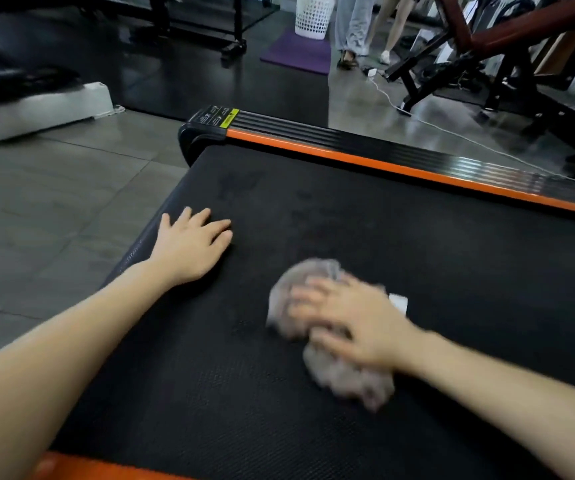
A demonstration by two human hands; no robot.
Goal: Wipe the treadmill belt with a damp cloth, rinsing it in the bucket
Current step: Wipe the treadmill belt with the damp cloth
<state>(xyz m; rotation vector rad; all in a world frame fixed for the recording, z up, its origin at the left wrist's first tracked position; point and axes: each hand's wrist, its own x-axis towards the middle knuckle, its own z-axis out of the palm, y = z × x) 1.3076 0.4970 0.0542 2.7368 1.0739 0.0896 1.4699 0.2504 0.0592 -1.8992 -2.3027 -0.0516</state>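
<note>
- Gym flooring of grey tile surrounds the black treadmill belt (417,237), which is edged on its far side by an orange side rail (383,166).
- right hand (351,320): fingers spread and fairly straight, pressing the cloth (348,379) down rather than curling round it; outline blurred.
- cloth: greyish and bunched, on the belt's middle beneath that palm.
- left hand (192,245): flat, fingers extended, resting on the belt near its edge, apart from the cloth.
- Step, as judged: a wiping stroke.
- Next move calls for even pressure over unwiped belt, then a rinse; no bucket is in view.
</note>
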